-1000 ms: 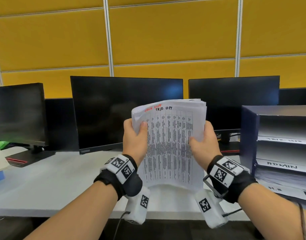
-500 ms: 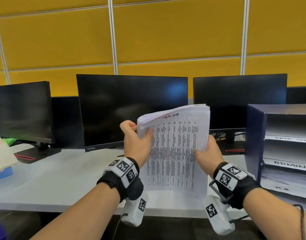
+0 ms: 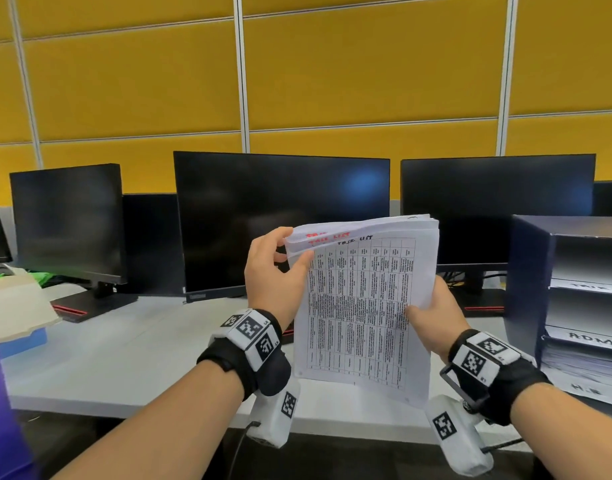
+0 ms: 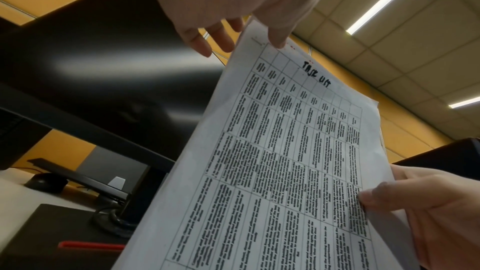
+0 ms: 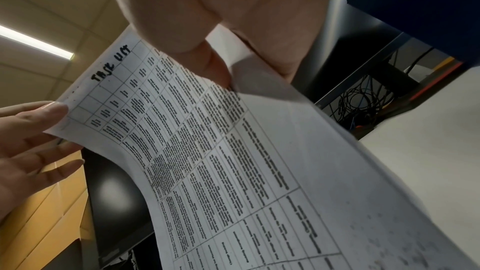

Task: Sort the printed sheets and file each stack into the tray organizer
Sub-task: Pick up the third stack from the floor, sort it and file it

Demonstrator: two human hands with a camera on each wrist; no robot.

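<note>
I hold a stack of printed sheets (image 3: 363, 306) upright above the desk; its front sheet is a table headed "TASK LIST". My right hand (image 3: 432, 306) grips the stack's right edge, thumb on the front and fingers hidden behind. My left hand (image 3: 290, 249) is at the top left corner. Its thumb presses the front sheet's corner forward, off the sheets behind, and its fingers lie fairly straight behind the stack. The wrist views show the same sheets (image 4: 285, 161) (image 5: 233, 151). The dark blue tray organizer (image 3: 529, 271) stands at the right, its shelves labelled, with papers in the ADMIN shelf.
Three dark monitors (image 3: 280, 223) stand in a row along the back of the white desk (image 3: 124, 358), with a yellow panel wall behind. A white and blue box (image 3: 17, 317) sits at the desk's left end. Cables (image 5: 363, 100) hang behind the right monitor stand.
My left hand left the stack's left edge and went up to the top left corner, where the thumb lifted the front sheet away. The stack has tilted slightly right.
</note>
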